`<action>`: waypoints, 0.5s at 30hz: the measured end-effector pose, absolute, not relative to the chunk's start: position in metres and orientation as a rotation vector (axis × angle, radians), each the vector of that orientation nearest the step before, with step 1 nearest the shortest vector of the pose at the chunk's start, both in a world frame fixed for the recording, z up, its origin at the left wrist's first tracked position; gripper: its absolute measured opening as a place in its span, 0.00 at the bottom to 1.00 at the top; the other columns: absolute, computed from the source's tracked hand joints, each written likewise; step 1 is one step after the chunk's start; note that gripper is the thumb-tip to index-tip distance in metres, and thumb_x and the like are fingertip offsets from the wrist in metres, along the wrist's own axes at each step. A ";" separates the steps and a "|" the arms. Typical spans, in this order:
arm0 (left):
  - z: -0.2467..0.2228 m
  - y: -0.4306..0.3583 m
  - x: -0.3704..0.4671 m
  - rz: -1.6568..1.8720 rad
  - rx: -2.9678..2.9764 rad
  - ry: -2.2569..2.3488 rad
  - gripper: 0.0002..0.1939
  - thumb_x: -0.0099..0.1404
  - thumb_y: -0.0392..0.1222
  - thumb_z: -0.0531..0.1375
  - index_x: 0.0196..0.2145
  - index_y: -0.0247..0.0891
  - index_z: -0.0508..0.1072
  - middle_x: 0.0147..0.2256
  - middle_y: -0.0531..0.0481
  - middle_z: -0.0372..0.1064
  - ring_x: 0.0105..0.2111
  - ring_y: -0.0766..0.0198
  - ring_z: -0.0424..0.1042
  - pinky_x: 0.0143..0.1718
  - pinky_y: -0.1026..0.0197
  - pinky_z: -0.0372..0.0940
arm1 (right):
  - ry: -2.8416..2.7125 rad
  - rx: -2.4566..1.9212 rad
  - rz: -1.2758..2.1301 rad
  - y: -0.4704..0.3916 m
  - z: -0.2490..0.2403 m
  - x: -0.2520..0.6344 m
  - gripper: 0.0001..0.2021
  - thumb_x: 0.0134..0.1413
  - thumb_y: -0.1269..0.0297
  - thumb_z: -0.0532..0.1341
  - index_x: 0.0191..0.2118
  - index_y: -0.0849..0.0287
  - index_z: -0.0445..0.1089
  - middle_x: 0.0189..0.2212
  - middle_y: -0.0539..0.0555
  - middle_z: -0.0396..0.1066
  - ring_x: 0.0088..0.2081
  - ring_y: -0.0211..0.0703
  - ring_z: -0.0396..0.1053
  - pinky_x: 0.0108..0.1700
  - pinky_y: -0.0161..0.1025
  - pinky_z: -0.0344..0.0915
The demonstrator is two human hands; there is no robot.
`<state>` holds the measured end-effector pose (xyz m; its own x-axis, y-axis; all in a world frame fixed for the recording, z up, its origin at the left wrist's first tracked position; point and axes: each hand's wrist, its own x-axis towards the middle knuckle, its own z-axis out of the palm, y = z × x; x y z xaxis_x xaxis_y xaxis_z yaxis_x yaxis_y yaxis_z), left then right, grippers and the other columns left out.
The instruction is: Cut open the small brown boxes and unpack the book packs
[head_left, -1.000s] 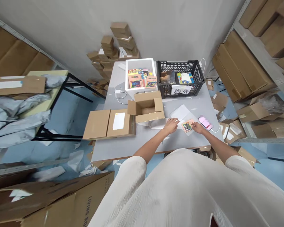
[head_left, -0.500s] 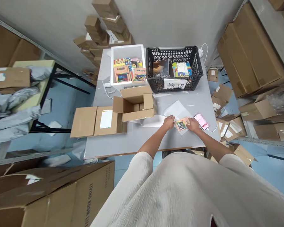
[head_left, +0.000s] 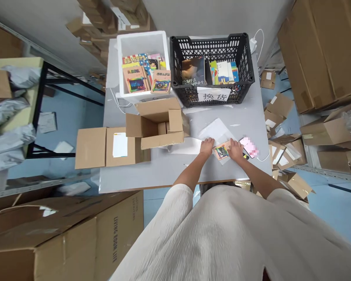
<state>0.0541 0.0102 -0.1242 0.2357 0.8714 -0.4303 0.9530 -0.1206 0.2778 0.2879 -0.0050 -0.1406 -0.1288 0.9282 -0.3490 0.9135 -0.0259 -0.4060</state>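
On the right half of the table (head_left: 152,173), nearer its front edge, we find the booklet (head_left: 221,152) lying flat btwn our two hands, on top of a thin white sheet (head_left: 213,130). One corner of the sheet shows below the booklet, and the larger part spreads beyond it, away from us. The relation which matters most, we judge, is this: the long axis of the booklet runs approx. from L hand (head_left: 207,146) to R hand (head_left: 235,150), w/ the right end turned a little away from us. R hand is the nearer one; its fingers are half bent and spread over the right end, so the booklet lies directly to its left. We cannot tell if they grip this end or only press it. L hand is at the opposite end, just beside the left edge, fingers close together and slightly curved, tips on or near the sheet; if they pinch sth., we cannot tell. To the right of R hand lies the phone (head_left: 249,146), w/ a small dark thing (head_left: 245,156) btwn them. Left of L hand we see a white strip (head_left: 187,146) and then the box (head_left: 162,141), flaps up.
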 end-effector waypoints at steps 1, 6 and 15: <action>-0.125 0.012 0.053 -0.223 2.032 1.662 0.22 0.73 0.31 0.60 0.63 0.40 0.70 0.63 0.35 0.70 0.62 0.45 0.69 0.59 0.47 0.65 | -2.172 -2.055 0.845 -0.005 -0.141 0.288 0.38 0.71 0.54 0.60 0.80 0.58 0.51 0.62 0.72 0.69 0.64 0.72 0.60 0.67 0.65 0.54; -0.126 0.019 0.048 -0.232 2.053 1.591 0.15 0.75 0.33 0.60 0.57 0.37 0.75 0.59 0.34 0.73 0.60 0.45 0.72 0.60 0.48 0.63 | -2.192 -2.105 0.826 -0.006 -0.130 0.291 0.30 0.73 0.61 0.54 0.76 0.57 0.60 0.60 0.70 0.71 0.61 0.69 0.61 0.64 0.62 0.56; -0.105 0.020 0.043 -0.165 1.958 1.759 0.19 0.73 0.27 0.54 0.57 0.36 0.76 0.55 0.34 0.74 0.54 0.45 0.76 0.55 0.48 0.65 | -2.130 -2.107 0.852 -0.008 -0.113 0.295 0.27 0.71 0.66 0.52 0.71 0.55 0.70 0.55 0.68 0.75 0.58 0.67 0.64 0.61 0.60 0.59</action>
